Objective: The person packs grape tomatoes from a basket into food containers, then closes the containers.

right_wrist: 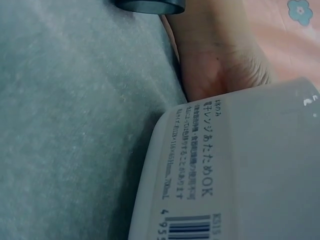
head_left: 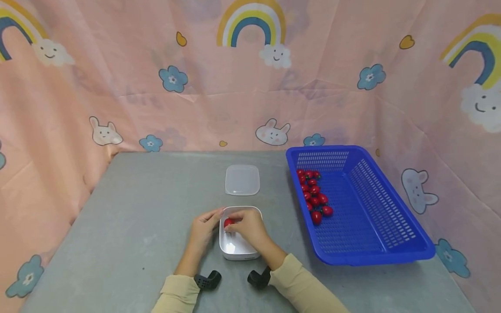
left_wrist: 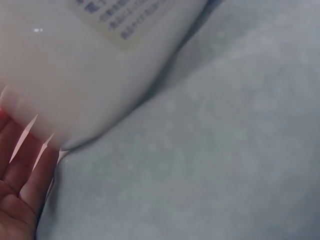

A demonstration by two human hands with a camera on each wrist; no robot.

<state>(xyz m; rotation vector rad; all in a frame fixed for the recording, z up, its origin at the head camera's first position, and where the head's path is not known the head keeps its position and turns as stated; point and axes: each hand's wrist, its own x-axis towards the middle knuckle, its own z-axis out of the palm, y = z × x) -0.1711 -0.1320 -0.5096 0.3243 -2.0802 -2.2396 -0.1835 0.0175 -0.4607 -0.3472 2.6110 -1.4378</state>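
On the grey desk point(head_left: 137, 226), the left hand point(head_left: 201, 230) lies at about ten o'clock of the white container point(head_left: 241, 257), its fingers nearly straight, with slim gaps between them, set against the wall up to the rim. That placing seems meant to stop the light container from sliding. The left wrist view is close and soft, so I cannot tell how firmly they press.

Inside the container, toward ten o'clock, is a red tomato point(head_left: 228, 222). Straight off at twelve o'clock lies a translucent lid point(head_left: 242, 180), apart from the container, which leaves the mouth free for a hand. The right hand point(head_left: 252, 228) reaches in from four o'clock, its fingers pinching the tomato; a pinch suits something so small and round within close walls.

Toward three o'clock, a blue basket point(head_left: 364, 213) stands within what looks like easy reach of that hand. Its other tomatoes point(head_left: 315, 190) huddle along the nine o'clock side, nearest the container, perhaps because the floor tips that way.
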